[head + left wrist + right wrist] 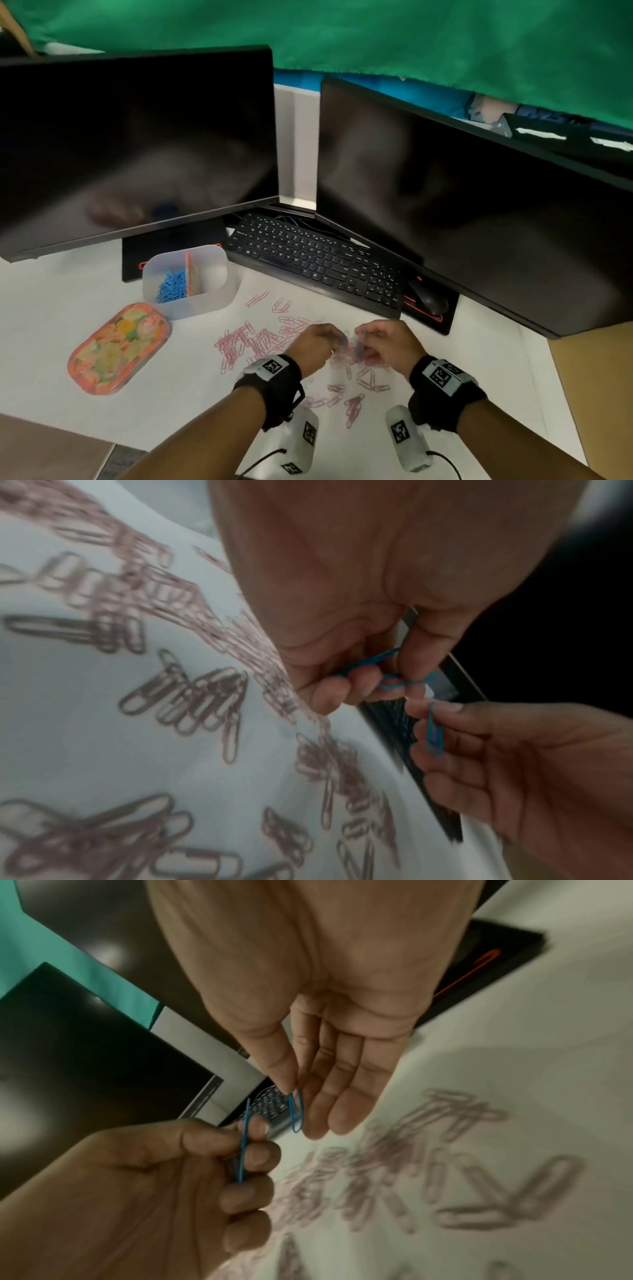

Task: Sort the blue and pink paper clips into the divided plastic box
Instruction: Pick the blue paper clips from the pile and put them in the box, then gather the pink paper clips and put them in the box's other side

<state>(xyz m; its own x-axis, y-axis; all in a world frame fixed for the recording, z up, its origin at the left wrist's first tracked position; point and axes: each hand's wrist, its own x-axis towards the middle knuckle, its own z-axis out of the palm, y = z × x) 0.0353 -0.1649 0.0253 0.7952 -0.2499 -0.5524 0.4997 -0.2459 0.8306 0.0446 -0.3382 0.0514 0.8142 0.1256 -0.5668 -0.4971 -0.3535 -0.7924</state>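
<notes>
White desk [51, 325] w/ dark monitors behind: left hand [313, 344] & right hand [387, 341] each pinch a thin blue wire paper clip [434, 735] above the pink clips [253, 342]; risk: clips snag or drop into that scatter before reaching the clear divided plastic box [219, 301], well left.

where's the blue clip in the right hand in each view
Head: just right of centre, low, a blurred blue clip at the right hand fingertips.
Left wrist: right of centre, hanging upright from the right thumb and forefinger.
Right wrist: centre, below the thumb tip.
Shared landmark: the black keyboard, behind the hands in every view.
</notes>
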